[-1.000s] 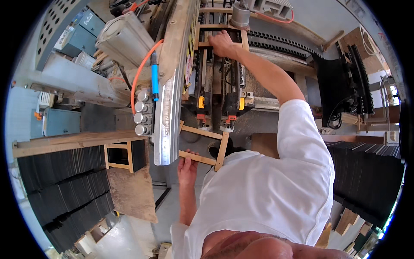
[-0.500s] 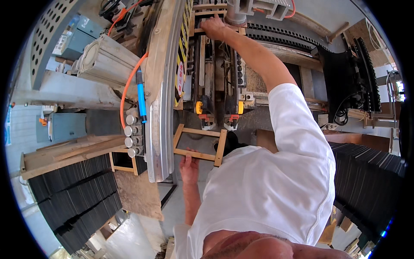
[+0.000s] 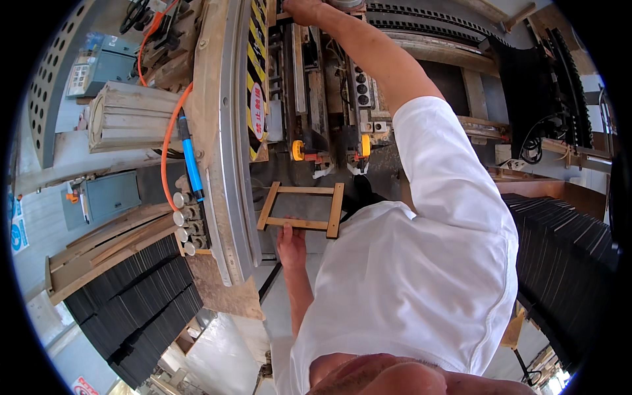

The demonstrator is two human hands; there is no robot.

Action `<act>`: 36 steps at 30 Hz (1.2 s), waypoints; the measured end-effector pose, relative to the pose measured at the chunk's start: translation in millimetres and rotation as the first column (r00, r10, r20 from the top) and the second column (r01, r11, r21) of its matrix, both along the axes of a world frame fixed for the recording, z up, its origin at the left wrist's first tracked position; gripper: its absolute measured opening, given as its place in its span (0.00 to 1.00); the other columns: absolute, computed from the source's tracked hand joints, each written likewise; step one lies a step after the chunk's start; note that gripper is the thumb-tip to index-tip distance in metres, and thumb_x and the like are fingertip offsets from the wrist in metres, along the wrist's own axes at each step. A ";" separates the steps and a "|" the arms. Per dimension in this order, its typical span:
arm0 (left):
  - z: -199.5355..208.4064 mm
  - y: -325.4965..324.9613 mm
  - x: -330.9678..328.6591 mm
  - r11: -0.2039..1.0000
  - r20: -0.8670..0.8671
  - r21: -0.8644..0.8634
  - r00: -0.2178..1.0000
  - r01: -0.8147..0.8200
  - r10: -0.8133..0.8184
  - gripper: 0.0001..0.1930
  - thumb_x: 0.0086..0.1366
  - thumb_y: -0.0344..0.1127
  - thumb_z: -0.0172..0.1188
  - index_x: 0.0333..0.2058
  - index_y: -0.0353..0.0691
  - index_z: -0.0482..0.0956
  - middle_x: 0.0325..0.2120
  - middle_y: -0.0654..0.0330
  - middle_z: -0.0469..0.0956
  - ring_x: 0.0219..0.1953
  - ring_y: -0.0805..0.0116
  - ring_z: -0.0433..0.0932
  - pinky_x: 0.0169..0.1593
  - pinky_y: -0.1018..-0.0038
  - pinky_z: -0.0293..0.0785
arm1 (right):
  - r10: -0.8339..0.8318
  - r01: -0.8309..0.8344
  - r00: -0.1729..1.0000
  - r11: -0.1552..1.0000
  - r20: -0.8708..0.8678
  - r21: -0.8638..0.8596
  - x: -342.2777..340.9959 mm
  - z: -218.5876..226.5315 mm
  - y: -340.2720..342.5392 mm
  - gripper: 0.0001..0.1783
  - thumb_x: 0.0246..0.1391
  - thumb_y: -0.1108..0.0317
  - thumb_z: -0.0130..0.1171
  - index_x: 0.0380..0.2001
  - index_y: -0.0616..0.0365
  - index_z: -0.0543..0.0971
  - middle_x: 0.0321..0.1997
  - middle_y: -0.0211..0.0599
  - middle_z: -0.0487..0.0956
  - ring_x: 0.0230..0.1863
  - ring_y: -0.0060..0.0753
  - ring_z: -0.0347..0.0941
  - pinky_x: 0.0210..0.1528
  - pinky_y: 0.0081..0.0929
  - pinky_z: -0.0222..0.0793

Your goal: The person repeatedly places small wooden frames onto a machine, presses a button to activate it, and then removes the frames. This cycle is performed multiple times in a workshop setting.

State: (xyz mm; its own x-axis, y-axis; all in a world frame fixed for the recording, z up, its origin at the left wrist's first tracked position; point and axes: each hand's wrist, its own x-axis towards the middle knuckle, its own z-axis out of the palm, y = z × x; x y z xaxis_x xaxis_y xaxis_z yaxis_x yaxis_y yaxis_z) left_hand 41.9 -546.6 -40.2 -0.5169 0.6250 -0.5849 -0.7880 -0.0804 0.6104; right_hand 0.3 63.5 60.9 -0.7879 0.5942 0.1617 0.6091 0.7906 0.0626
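Note:
My left hand [image 3: 291,246] grips a small rectangular wooden frame [image 3: 336,209] by its near bar, fingers wrapped around the wood. The frame hangs level in front of my body, just short of the machine's front end. My right arm stretches far forward over the machine rails [image 3: 316,99]. At the top edge of the picture is my right hand [image 3: 303,10], beside the striped beam; its fingers are mostly cut off, so what they touch cannot be seen.
A long metal-edged beam [image 3: 238,164] with yellow-black striping runs along my left, carrying a blue pen-like tool [image 3: 191,158] and an orange hose [image 3: 167,141]. Yellow knobs [image 3: 298,150] mark the rail ends. Black stacked sheets stand at left [image 3: 131,303] and right [image 3: 553,257].
The view has shifted, so the machine sits higher and my right hand is nearly out of the picture. My left hand still holds the wooden frame, which is slightly more level.

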 end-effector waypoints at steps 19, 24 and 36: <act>-31.5 17.3 -14.1 0.997 -0.006 -0.058 0.999 0.050 -0.050 0.19 0.67 0.36 0.60 0.52 0.33 0.71 0.46 0.56 0.76 0.51 0.60 0.74 0.59 0.60 0.69 | 0.238 -0.384 0.922 0.670 0.306 0.636 -3.4 -72.7 72.0 0.18 0.53 0.63 0.58 0.48 0.53 0.76 0.36 0.41 0.81 0.40 0.47 0.77 0.44 0.53 0.65; -34.6 -4.0 -14.1 0.988 -0.058 -0.152 0.998 0.019 -0.028 0.21 0.67 0.36 0.59 0.55 0.33 0.68 0.45 0.56 0.75 0.50 0.61 0.74 0.55 0.61 0.70 | -0.037 -0.036 0.983 0.922 0.179 0.386 -20.6 -30.2 1.1 0.22 0.57 0.64 0.59 0.56 0.45 0.73 0.43 0.34 0.82 0.49 0.43 0.77 0.59 0.58 0.57; -40.3 -36.8 -6.7 0.971 -0.110 -0.232 0.990 0.060 -0.087 0.18 0.67 0.33 0.58 0.53 0.35 0.69 0.44 0.58 0.76 0.46 0.64 0.75 0.52 0.64 0.71 | -0.187 0.142 0.966 0.960 0.178 0.242 -5.5 2.1 -25.1 0.21 0.55 0.65 0.63 0.53 0.38 0.77 0.46 0.25 0.82 0.53 0.41 0.75 0.68 0.55 0.52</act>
State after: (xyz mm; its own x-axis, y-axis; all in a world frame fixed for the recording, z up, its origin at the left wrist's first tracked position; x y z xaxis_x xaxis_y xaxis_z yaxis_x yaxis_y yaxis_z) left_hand 35.2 -583.4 -80.6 -0.5489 0.5218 -0.6531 -0.7072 0.1266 0.6956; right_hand -5.2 38.4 63.0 -0.7120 0.6842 0.1579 0.6868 0.6316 0.3596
